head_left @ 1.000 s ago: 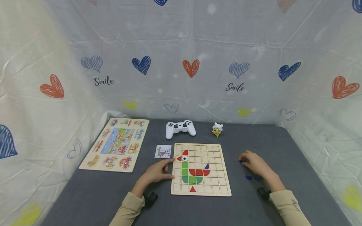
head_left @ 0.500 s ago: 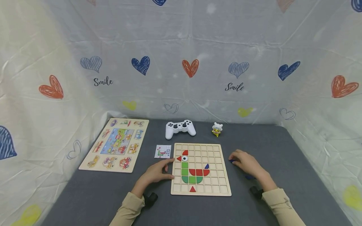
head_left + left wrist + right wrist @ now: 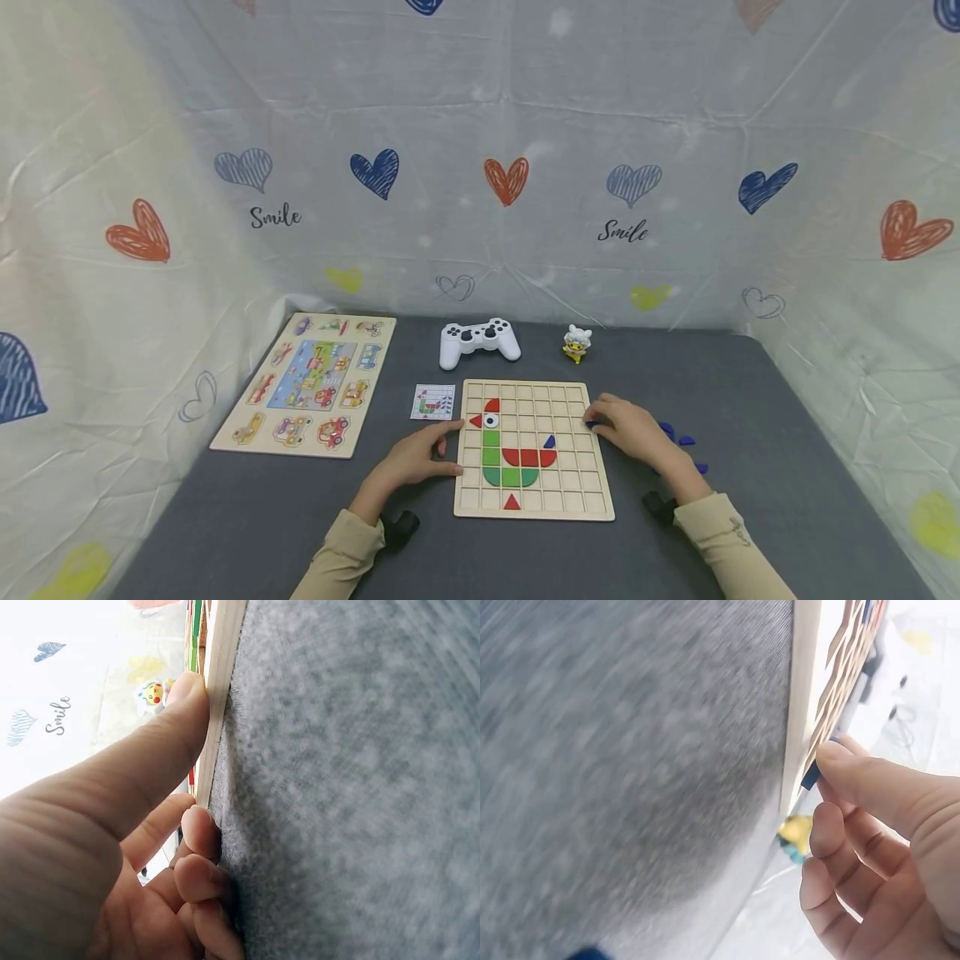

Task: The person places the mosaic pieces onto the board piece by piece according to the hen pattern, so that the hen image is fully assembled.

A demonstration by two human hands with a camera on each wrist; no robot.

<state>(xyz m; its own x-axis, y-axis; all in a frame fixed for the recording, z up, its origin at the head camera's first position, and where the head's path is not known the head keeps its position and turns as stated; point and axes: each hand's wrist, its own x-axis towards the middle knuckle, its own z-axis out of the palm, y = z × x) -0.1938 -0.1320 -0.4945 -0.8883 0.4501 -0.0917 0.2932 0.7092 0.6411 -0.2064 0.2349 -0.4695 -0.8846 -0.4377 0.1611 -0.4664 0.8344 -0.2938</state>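
Note:
A square wooden grid board [image 3: 570, 481] lies on the dark table with red, green and blue pieces set in it in a bird-like shape. My left hand [image 3: 411, 456] rests at its left edge, thumb and index finger spread apart and touching the rim. The left wrist view shows the thumb [image 3: 161, 754] straight against the wooden side. My right hand [image 3: 628, 429] is at the board's upper right edge. Between its thumb and index finger it pinches a small blue piece [image 3: 810, 775], whose full shape the fingers hide. A blue piece [image 3: 550, 442] sits above the red row.
Several loose blue pieces [image 3: 687, 440] lie right of my right hand, partly behind the forearm. A small pattern card [image 3: 432, 402] lies left of the board. Behind stand a white game controller [image 3: 480, 340] and a small figurine [image 3: 577, 343]. A vehicle puzzle board [image 3: 303, 383] lies at left.
My right hand has moved left from the loose blue pieces to the board's right edge, carrying one blue piece. More loose pieces show behind it. My left hand has stayed put.

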